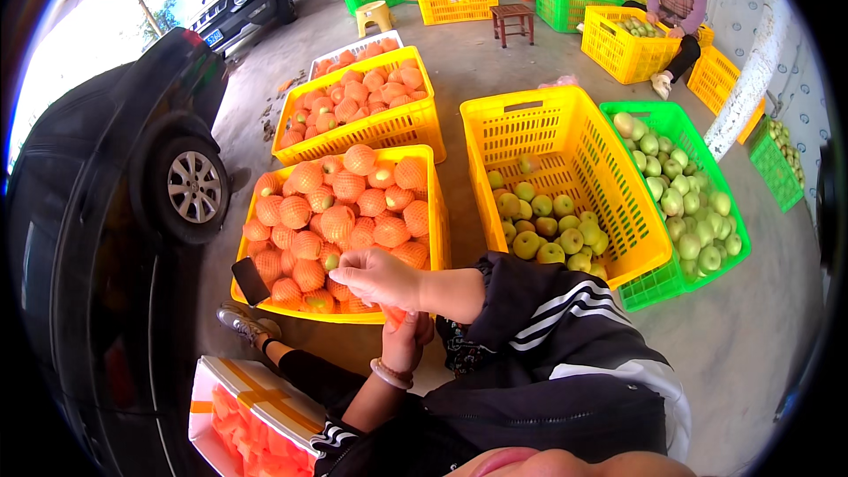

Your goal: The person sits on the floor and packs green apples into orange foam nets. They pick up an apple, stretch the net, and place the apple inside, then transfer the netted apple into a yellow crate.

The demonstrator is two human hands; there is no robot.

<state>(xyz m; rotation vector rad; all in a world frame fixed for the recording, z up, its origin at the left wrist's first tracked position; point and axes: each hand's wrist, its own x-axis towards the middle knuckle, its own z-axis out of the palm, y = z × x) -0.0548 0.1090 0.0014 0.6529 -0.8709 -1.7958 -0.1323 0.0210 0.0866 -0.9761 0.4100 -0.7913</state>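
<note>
My left hand (404,341), with bangles at the wrist, is closed around an orange foam net sleeve (394,315). Just above it, my right hand (381,278) has its fingers curled together; whether anything is between them is hidden. Both hands are at the near edge of a yellow plastic crate (437,212). Heaped in that crate are round fruits in orange foam nets (338,222). A bit of bare green fruit (331,262) shows beside my right fingertips. To the right, a yellow crate (570,119) holds loose yellow-green apples or pears (550,225).
An open carton (258,391) of orange foam nets stands by my leg. A dark phone (250,281) rests on the crate's corner. A green crate (742,252) of fruit is at right, a black car (93,212) at left. A seated person (679,0) handles fruit behind.
</note>
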